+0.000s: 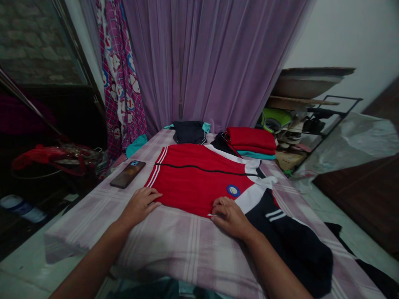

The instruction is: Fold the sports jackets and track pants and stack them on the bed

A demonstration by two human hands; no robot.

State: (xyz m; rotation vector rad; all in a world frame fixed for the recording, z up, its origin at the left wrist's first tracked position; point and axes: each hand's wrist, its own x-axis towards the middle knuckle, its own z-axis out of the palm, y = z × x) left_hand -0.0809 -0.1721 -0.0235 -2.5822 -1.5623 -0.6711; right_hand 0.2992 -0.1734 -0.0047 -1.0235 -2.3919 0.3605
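A red, white and dark navy zip-up jacket (193,187) lies spread sideways on the table, with its striped hem to the left and its collar to the right. A round blue badge (233,190) sits on its chest. My left hand (144,205) rests at the near hem corner, fingers stretched out over the red fabric. Along the near side edge, below the badge, my right hand (229,216) has its fingers curled and pinched on the jacket. One dark sleeve (299,241) trails toward the near right, beside my right forearm.
A phone (127,174) lies left of the hem on the checked tablecloth (90,211). Behind the jacket are a dark folded garment (190,131) and a stack of red folded clothes (251,139). Purple curtains (212,62) hang at the back; a loaded rack (311,112) stands right.
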